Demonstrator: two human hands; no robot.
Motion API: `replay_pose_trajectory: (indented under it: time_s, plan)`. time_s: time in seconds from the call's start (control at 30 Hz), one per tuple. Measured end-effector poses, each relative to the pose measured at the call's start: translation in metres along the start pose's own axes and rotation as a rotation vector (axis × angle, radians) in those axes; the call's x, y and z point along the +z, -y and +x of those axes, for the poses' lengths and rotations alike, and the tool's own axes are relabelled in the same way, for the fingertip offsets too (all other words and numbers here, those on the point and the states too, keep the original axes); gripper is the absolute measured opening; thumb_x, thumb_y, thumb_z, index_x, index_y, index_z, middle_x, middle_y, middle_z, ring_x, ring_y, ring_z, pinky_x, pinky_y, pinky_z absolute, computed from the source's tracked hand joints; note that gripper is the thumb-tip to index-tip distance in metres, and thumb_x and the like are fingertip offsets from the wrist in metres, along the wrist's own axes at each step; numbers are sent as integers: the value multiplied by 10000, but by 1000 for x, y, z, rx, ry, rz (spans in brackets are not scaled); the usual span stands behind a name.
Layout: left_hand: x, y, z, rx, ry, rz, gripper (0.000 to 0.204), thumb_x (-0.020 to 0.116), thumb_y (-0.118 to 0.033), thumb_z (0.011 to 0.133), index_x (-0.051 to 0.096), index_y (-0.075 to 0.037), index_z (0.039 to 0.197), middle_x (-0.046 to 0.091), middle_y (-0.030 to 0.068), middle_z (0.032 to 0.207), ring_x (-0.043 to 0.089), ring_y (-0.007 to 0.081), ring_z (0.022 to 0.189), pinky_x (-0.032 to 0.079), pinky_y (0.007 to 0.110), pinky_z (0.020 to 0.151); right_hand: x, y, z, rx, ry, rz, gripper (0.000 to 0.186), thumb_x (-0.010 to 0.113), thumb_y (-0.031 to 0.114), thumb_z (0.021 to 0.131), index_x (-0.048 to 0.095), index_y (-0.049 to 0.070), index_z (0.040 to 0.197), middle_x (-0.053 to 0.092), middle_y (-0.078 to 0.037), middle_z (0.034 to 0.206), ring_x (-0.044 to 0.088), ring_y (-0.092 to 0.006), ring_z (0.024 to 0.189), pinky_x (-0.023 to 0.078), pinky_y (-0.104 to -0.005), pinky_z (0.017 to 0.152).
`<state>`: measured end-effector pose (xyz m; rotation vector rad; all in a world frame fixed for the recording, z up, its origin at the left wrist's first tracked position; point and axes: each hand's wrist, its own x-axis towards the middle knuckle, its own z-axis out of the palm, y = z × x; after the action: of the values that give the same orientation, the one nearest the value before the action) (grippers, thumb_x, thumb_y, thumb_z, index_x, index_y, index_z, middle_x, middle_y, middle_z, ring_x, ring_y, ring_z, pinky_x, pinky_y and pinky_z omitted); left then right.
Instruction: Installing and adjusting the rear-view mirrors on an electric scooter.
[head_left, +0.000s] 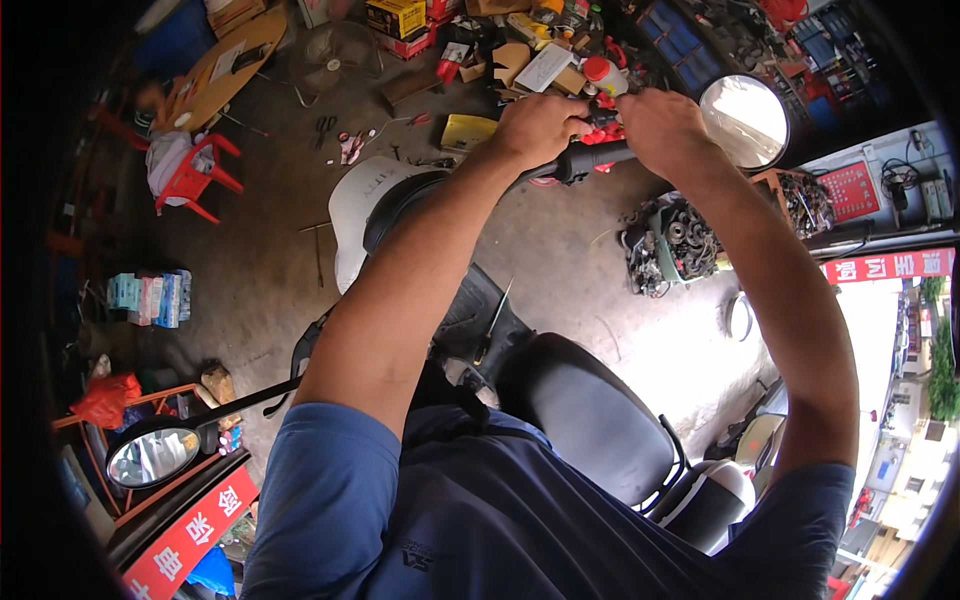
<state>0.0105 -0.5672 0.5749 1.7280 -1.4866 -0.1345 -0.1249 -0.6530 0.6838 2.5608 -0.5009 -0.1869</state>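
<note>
Both bare hands meet at the upper middle of the frame, over the black handlebar grip [605, 154] of a white and black scooter [347, 225]. The left hand [540, 128] is just left of the grip, its fingers bent inward; the right hand [660, 128] is at the grip's right end, its fingers curled too. Whether they pinch anything between them I cannot tell, as the knuckles hide it.

A round mirror [745, 122] stands just right of the right hand, and a second mirror [155, 456] sits at the lower left. The black seat [585, 405] is below centre, with a thin pointed tool [499, 315] lying near its front edge.

Beyond the hands, at the top of the frame, are a white jar [609, 80] with a red lid, a yellow tray [465, 133] and scattered cartons. A crate [690, 240] of metal parts is right of centre. At the upper left are a fan [333, 66], a red chair [184, 190] and a wooden tabletop [240, 65].
</note>
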Motion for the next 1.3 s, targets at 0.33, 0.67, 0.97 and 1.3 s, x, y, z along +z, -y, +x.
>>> replay_pose_trajectory:
  time_s: [0.33,0.67,0.97,1.3]
  plan:
    - [-11,3,-5,-2,-2,-46,192,652,-228,860,653,-59,950,658,182,903,627,376,872,494,438,729,38,48,-48,72,-746,842,110,631,37,846,613,29,954,647,-108,939,643,-208,775,513,-344,708]
    - [-7,-16,-2,-43,-62,119,254,695,-300,842,670,-81,968,688,141,845,657,360,812,499,429,671,63,22,-11,157,-607,2507,215,542,60,955,600,16,1158,651,-87,1026,567,-130,769,489,-276,737]
    - [-5,-21,-3,-83,-56,125,231,697,-275,847,667,-83,973,683,149,851,648,372,817,497,425,675,65,37,-5,394,-824,2181,142,517,52,964,625,-20,1021,654,-82,836,602,-122,592,465,-219,534]
    - [-8,-14,-2,-8,-69,94,164,688,-194,841,666,-82,959,678,149,856,650,364,815,494,419,648,55,65,-5,433,-1000,2078,163,505,47,971,588,-48,1074,663,-111,873,637,-155,670,530,-259,640]
